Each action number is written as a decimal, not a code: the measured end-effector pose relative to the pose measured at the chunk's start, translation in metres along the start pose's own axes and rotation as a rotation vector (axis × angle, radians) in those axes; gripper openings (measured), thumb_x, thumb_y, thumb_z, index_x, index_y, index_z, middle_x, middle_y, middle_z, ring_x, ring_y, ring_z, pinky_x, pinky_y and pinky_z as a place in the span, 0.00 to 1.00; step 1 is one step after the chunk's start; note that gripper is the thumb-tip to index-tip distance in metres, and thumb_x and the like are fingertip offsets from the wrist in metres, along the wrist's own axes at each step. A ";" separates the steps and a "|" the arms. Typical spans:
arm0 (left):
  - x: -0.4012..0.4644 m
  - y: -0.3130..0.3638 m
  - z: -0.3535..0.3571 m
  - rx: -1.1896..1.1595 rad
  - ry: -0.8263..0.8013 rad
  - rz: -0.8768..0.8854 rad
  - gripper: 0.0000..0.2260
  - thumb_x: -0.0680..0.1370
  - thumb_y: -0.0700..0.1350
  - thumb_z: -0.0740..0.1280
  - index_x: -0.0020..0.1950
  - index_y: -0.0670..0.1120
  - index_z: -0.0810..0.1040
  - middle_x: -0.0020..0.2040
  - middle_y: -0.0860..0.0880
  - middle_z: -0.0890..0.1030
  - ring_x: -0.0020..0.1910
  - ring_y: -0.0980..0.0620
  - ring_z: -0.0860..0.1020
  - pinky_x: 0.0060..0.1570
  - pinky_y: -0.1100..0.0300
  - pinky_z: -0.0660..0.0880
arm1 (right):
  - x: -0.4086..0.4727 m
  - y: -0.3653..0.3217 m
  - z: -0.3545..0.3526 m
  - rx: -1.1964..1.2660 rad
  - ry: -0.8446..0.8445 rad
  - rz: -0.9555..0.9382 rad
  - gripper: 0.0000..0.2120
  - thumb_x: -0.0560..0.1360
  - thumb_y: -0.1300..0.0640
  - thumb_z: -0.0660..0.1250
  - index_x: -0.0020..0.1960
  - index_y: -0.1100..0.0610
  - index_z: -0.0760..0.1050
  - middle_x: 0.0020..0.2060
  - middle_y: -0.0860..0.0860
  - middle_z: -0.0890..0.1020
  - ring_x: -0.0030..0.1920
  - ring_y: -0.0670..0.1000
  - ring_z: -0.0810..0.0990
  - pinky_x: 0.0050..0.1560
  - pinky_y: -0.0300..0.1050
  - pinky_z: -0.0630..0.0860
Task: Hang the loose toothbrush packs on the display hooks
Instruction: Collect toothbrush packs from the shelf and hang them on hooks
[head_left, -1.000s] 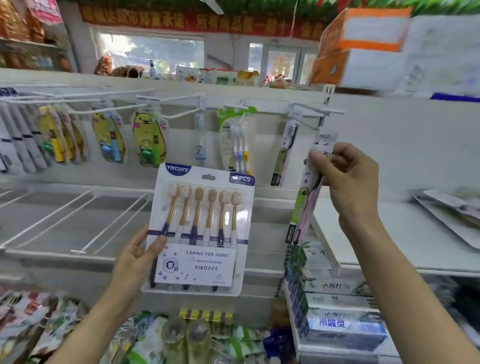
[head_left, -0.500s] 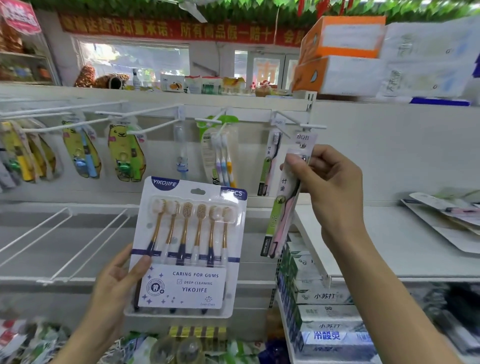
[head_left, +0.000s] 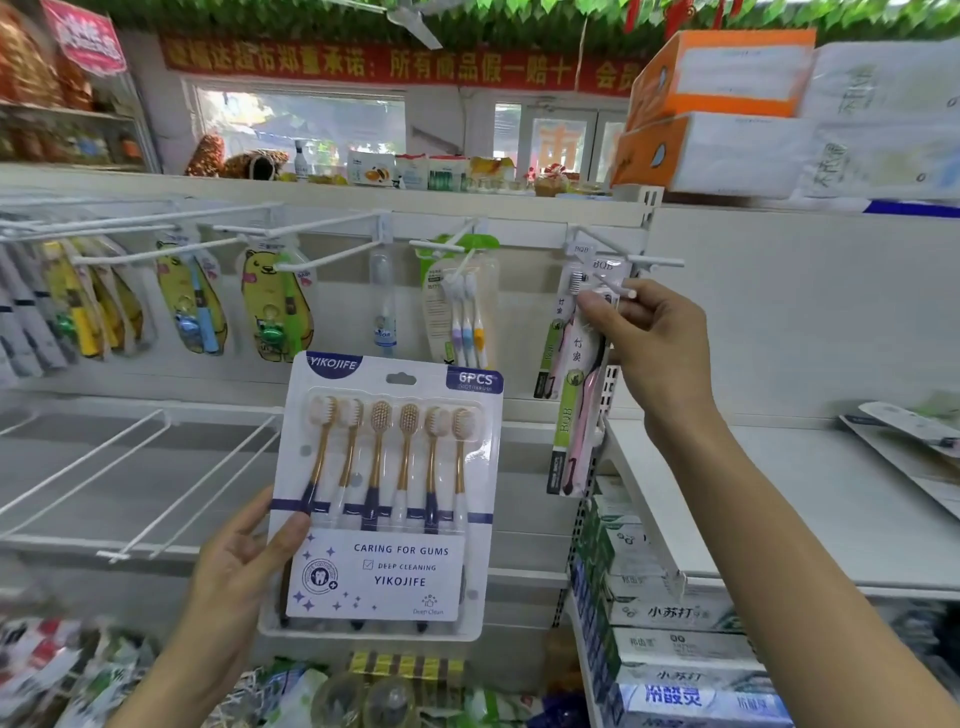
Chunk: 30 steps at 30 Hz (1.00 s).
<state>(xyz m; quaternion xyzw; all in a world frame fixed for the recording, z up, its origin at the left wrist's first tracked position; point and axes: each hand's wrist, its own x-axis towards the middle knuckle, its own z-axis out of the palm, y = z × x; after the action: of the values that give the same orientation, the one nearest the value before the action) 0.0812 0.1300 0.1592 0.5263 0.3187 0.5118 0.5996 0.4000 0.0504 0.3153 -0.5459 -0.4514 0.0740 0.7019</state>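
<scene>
Left hand grips YIKOJIFE pack ("6PCS", "CARING FOR GUMS") low, before the rack. Right hand pinches BQB pack at the hook, beside another BQB pack.

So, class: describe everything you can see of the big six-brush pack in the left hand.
The six-brush pack is a flat white card under a clear blister, printed YIKOJIFE and 6PCS. Six gold-necked toothbrushes stand side by side, heads up. It is upright, below the hooks, its hang slot unused. The left hand grips its lower left edge.

Six-pack left of slim pack
</scene>
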 end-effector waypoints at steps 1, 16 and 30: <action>-0.001 0.000 -0.001 -0.001 0.002 0.002 0.20 0.71 0.41 0.68 0.62 0.50 0.80 0.52 0.42 0.87 0.47 0.45 0.86 0.47 0.49 0.83 | 0.008 0.005 0.002 -0.016 -0.005 0.011 0.08 0.76 0.55 0.74 0.52 0.58 0.82 0.42 0.56 0.87 0.44 0.55 0.87 0.49 0.55 0.84; -0.008 0.010 -0.014 -0.041 0.139 0.099 0.18 0.69 0.44 0.74 0.58 0.49 0.84 0.51 0.39 0.86 0.45 0.43 0.86 0.42 0.50 0.84 | 0.111 0.076 0.021 -0.193 0.013 0.013 0.15 0.74 0.48 0.74 0.34 0.55 0.77 0.28 0.50 0.75 0.27 0.44 0.71 0.36 0.44 0.68; -0.037 0.016 -0.013 0.014 0.151 0.169 0.20 0.71 0.44 0.72 0.62 0.46 0.80 0.52 0.44 0.87 0.48 0.47 0.86 0.47 0.52 0.84 | 0.097 0.101 0.022 -0.252 0.058 0.152 0.24 0.67 0.37 0.75 0.47 0.56 0.77 0.42 0.51 0.80 0.45 0.52 0.79 0.49 0.48 0.76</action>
<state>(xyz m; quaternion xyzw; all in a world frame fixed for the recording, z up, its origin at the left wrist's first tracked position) 0.0549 0.0974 0.1653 0.5155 0.3210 0.5966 0.5247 0.4803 0.1632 0.2846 -0.6641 -0.3940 0.0536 0.6331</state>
